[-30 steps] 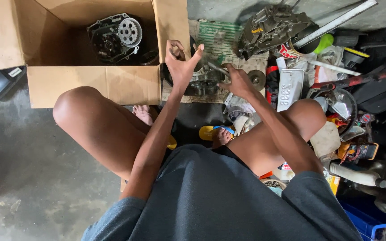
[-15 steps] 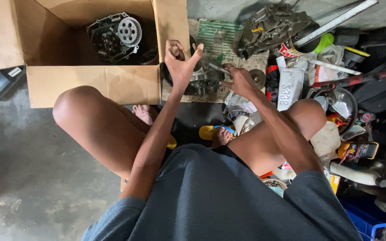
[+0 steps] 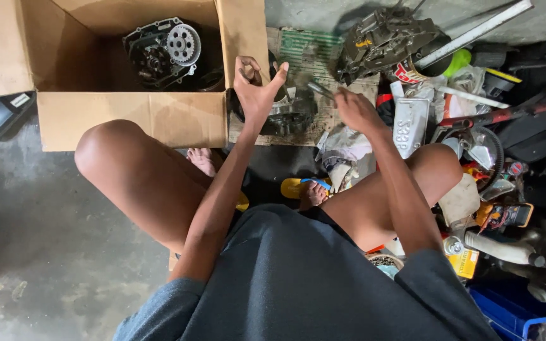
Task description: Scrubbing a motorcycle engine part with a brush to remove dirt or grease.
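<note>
The person squats on the concrete floor over a dark metal engine casing that lies on a flat sheet of cardboard, just beside the open cardboard box holding an engine part with a toothed sprocket. Compared with a second ago, little has shifted: the left hand is again raised above the casing's left edge, fingers spread and curled, its grip open and holding nothing, and whether it touches the casing cannot be told. The right hand has its grip closed around a slim metal tool, whose tip now points down-left toward the casing rather than lying flatter. That suggests the work on the casing is under way, tool being set to it. Scrap parts crowd the right.
</note>
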